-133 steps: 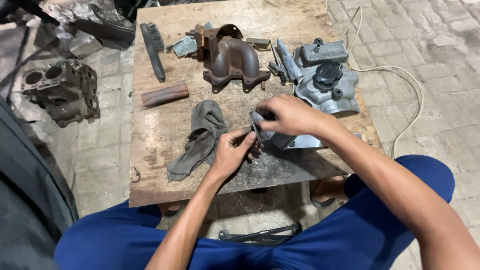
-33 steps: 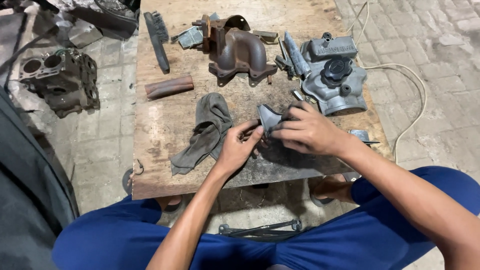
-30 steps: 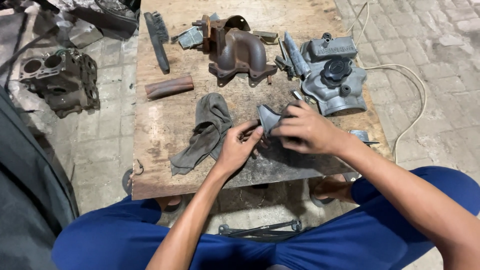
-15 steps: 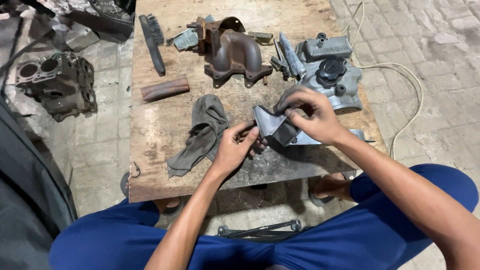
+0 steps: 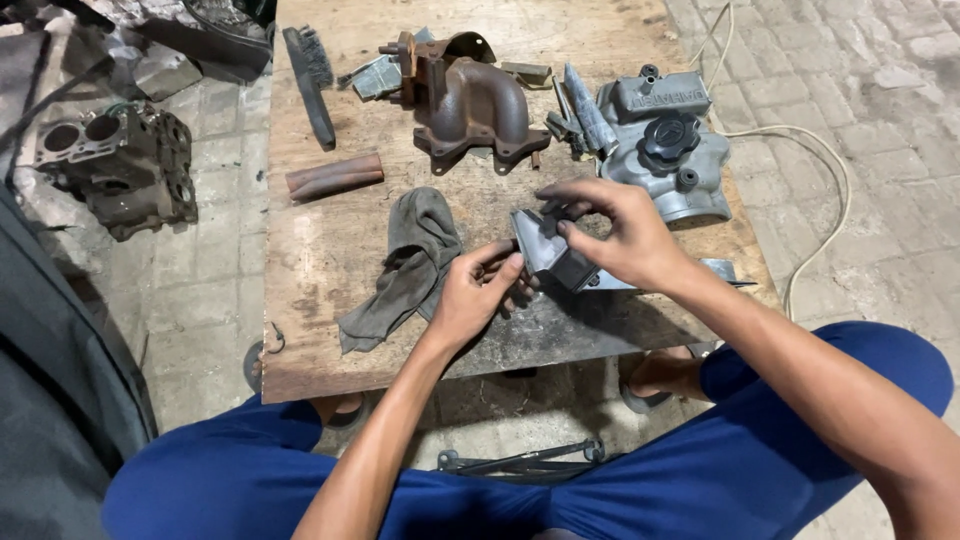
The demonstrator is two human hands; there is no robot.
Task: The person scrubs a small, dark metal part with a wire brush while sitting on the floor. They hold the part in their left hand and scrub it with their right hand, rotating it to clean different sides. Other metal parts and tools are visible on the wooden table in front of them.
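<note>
Both hands meet over the near half of the wooden counter (image 5: 320, 330). The right hand (image 5: 620, 235) has its fingers closed around a small grey metal part (image 5: 545, 250), tilted up off the boards; the left hand (image 5: 480, 295) pinches that part's lower edge with curled fingers. Just left lies a crumpled grey rag (image 5: 410, 265), nearly touching the left hand. Behind the part sits a grey engine cover (image 5: 660, 140), close to the right knuckles, with a rusty manifold (image 5: 465, 100) further back, a rusty pipe (image 5: 335, 175) and a wire brush (image 5: 308, 80) to the left. The counter's near-left corner lies bare. An engine block (image 5: 120, 170) rests on the floor.
</note>
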